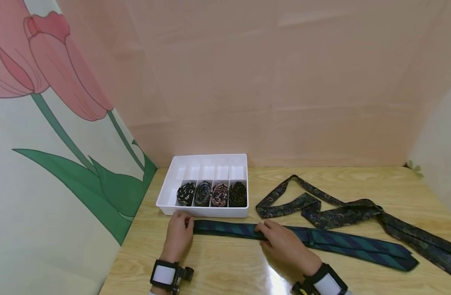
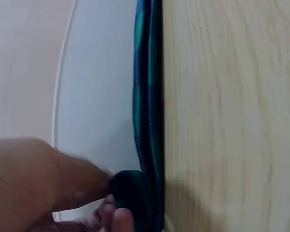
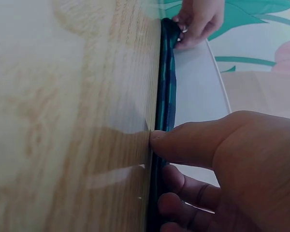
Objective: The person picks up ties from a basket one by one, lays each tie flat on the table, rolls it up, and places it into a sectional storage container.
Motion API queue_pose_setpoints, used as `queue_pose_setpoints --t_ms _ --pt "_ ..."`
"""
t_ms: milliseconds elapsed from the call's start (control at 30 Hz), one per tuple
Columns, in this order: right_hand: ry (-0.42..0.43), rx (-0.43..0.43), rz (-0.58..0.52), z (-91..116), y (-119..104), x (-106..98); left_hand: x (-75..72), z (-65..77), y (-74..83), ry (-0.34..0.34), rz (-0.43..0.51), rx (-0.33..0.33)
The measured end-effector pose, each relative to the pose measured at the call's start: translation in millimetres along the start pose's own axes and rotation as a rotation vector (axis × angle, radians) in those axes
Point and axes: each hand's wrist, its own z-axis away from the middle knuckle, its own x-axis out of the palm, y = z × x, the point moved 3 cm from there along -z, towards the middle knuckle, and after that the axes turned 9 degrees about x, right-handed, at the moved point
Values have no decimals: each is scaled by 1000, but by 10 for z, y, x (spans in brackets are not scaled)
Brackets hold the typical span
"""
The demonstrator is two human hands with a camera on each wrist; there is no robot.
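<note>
At far left, pink tulips with green leaves (image 1: 68,69), printed on a pale wall covering. Next, a bare left hand (image 1: 179,232), pinching between thumb and fingers the narrow end of a long, flat, green-and-navy striped fabric necktie (image 1: 321,237), just in front of a white rectangular plastic box (image 1: 210,212). At that end, judging by the left wrist view, a small dark green curl (image 2: 130,191) of the same cloth (too shadowed to count any turns). Inside the box, side by side in near-side compartments, four wound, patterned fabric rolls (image 1: 202,193). Farther right, a bare right hand (image 1: 284,243), gripping the striped necktie partway along between thumb and fingers, with the wide pointed end lying beyond on a pale wood-grain table (image 1: 225,266). At far right, a loosely folded, dark patterned fabric necktie (image 1: 343,215), close behind the striped one. Could spring loose at the curl if pinched too lightly on the left; could skew or twist if pulled off line on the right. Might also drag the dark neighbour along if swept backward, lying so near.
</note>
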Motion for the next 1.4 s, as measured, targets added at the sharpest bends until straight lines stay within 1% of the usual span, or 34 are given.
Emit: queue_pose_setpoints --t_ms 67,133,200,267,300,333,400,533,633,767,867,1000,1067,1167,1267,1333,1400 --pt "-1 5 0 1 -1 9 -17 13 31 9 -4 -21" --pt "0 9 6 -1 -2 16 -31 26 24 3 -24 -86" --pt "3 9 11 -5 0 25 -40 28 -6 -29 -34 -170" --pt "2 9 13 -9 3 31 -45 26 -36 -61 -59 -232" --pt "1 7 14 -12 5 35 -43 24 -53 -76 -62 -251" --pt "0 7 13 -13 7 38 -42 20 -63 -82 -62 -254" --pt "3 7 11 -16 12 46 -39 15 -56 -67 -56 -226" --pt "11 2 0 -17 9 46 18 17 0 -17 -14 -130" --pt "10 2 -5 -18 4 41 84 26 69 -18 34 -65" --pt "-1 16 -3 -17 1 38 141 42 126 -69 79 -26" --pt "-7 28 0 -12 0 39 154 67 121 -150 94 1" --pt "-13 37 -1 -12 4 43 121 109 103 -240 102 108" --pt "-21 47 -2 -17 10 45 88 119 96 -255 97 161" --pt "-37 62 -1 -26 13 37 48 116 79 -266 69 216" --pt "-49 47 17 -26 -30 -1 39 104 65 -281 36 225" --pt "-53 14 30 -40 -114 -44 54 95 65 -295 9 236" --pt "-49 -35 35 -86 -244 -74 78 85 75 -312 -10 231"
